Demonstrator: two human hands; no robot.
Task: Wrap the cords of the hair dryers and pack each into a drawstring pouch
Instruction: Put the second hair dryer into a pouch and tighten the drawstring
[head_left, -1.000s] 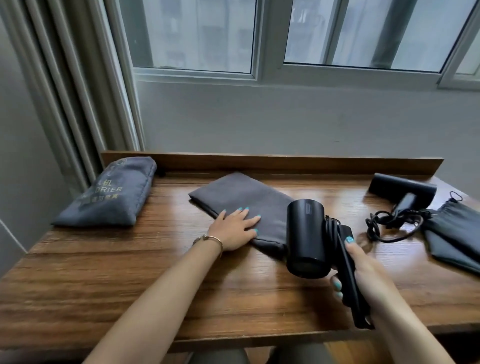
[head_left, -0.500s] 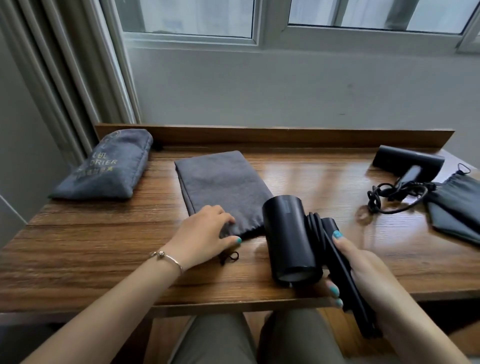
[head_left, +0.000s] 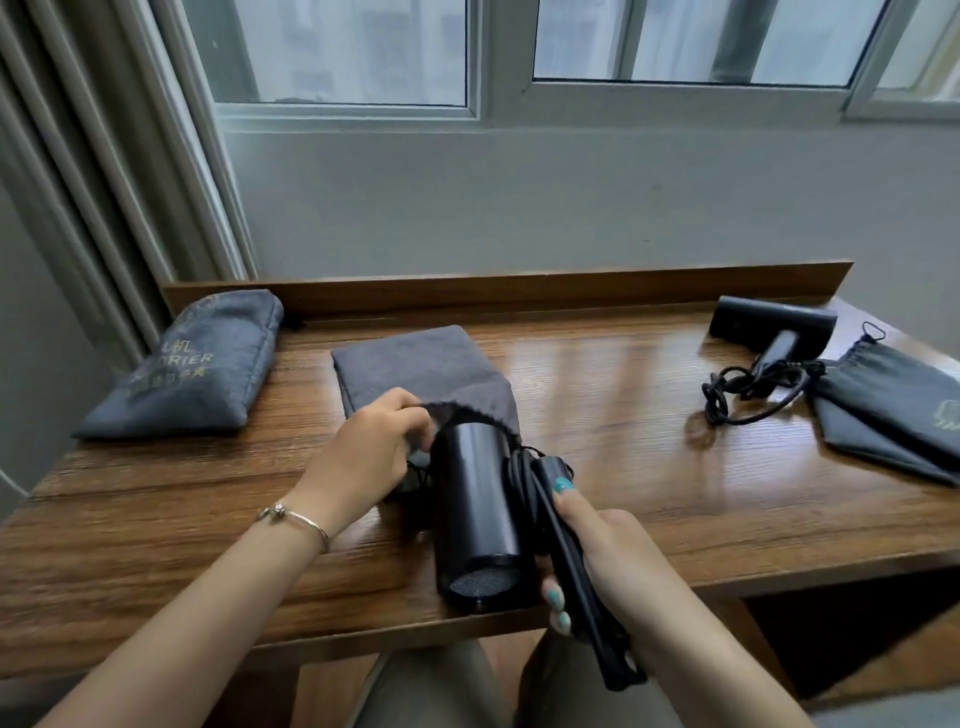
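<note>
A black hair dryer with its cord wound round the folded handle lies at the table's front edge. My right hand grips that handle and cord. The barrel's far end sits at the mouth of a flat grey drawstring pouch. My left hand pinches the pouch's rim and lifts it over the barrel. A second black hair dryer with a loose tangled cord lies at the far right. Beside it rests another dark pouch.
A filled grey pouch with printed lettering lies at the back left of the wooden table. A raised wooden lip runs along the table's back, under a window wall. My knees show below the front edge.
My left hand went from lying flat on the pouch to pinching its mouth open. My right hand brought the dryer closer, so its barrel now meets the opening.
</note>
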